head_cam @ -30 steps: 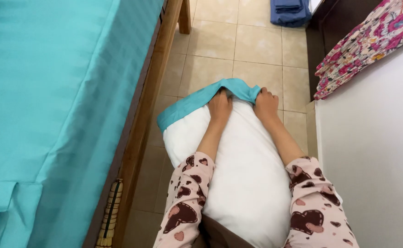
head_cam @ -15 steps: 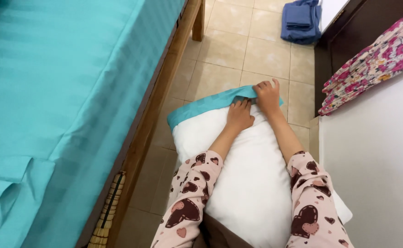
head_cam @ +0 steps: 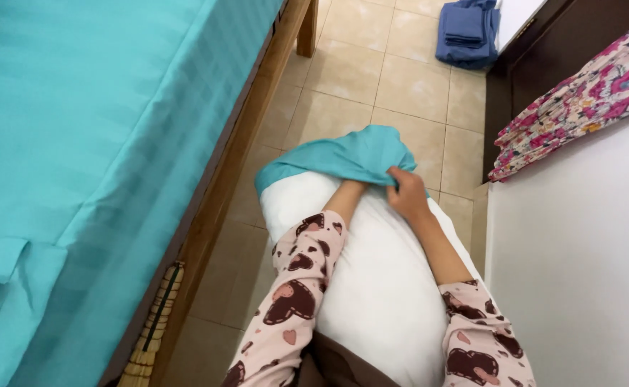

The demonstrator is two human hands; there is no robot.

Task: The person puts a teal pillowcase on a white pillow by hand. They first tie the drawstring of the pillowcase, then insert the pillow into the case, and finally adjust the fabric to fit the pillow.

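**Pillow and teal cover beside the bed**

Pale floor tiles [head_cam: 343, 72] are seen between a bed with a teal sheet [head_cam: 92, 143] on a wooden frame [head_cam: 235, 172] and a white surface [head_cam: 580, 272] on the other side. A folded blue cloth [head_cam: 465, 32] is laid on the floor far off, and a flowery cloth [head_cam: 580, 100] is draped nearby. A straw broom [head_cam: 149, 337] is tucked under the bed.

A white pillow [head_cam: 379, 287] is stood in the narrow gap. Its far end is covered by a teal pillowcase [head_cam: 343, 154]. The pillowcase edge is pinched by the right hand [head_cam: 404, 193]. The left hand [head_cam: 350, 188] is hidden under the cloth, so its grip cannot be told.

Half a second ago both hands were seen on top; now the cover is bunched higher.
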